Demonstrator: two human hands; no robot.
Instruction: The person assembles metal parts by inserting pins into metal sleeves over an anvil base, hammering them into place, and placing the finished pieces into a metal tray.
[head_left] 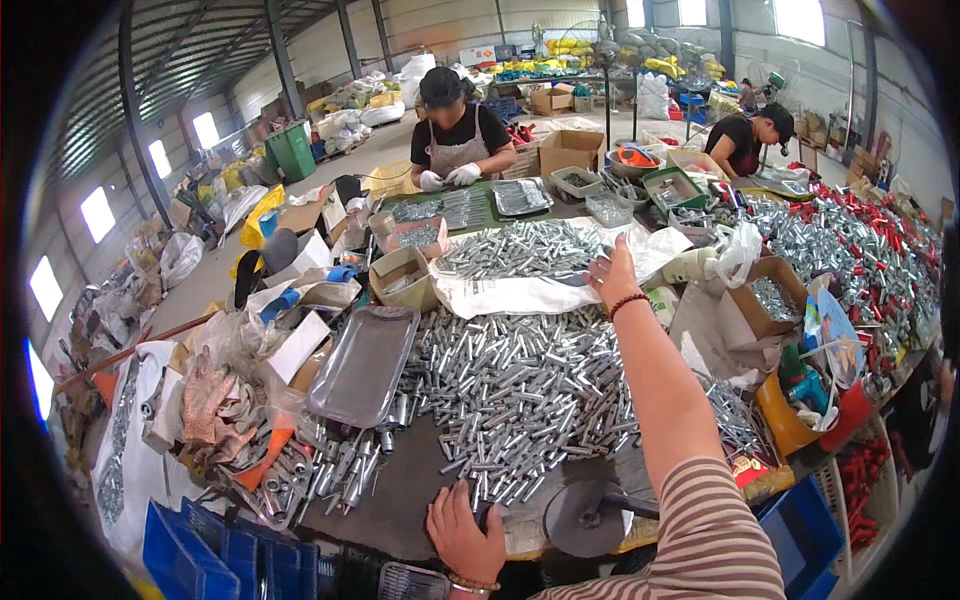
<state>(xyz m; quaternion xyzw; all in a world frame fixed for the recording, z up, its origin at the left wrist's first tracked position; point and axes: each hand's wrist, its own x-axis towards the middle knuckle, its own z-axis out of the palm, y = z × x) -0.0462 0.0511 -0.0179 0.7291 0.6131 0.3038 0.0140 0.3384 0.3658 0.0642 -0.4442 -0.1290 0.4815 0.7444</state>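
Note:
My left hand (466, 535) rests on the near edge of the dark table, fingers stretched and thumb apart, holding nothing. Just beyond it lies a wide heap of short silvery metal tubes (530, 390). My right arm reaches across that heap. At its end, my right hand (617, 274) is at the right side of a white woven sack (500, 298), its fingers apart beside a smaller pile of thin metal pieces (520, 248) on the sack. I see nothing held in it. A grey metal tray (364, 365) lies tilted left of the tubes.
A round dark disc (588, 520) sits at the near edge, with blue bins (190, 555) at lower left. Cardboard boxes (405, 277) stand around the sack. Red-and-silver parts (850, 260) are heaped at right. Across the table, a person in white gloves (450, 178) works; another bends at far right.

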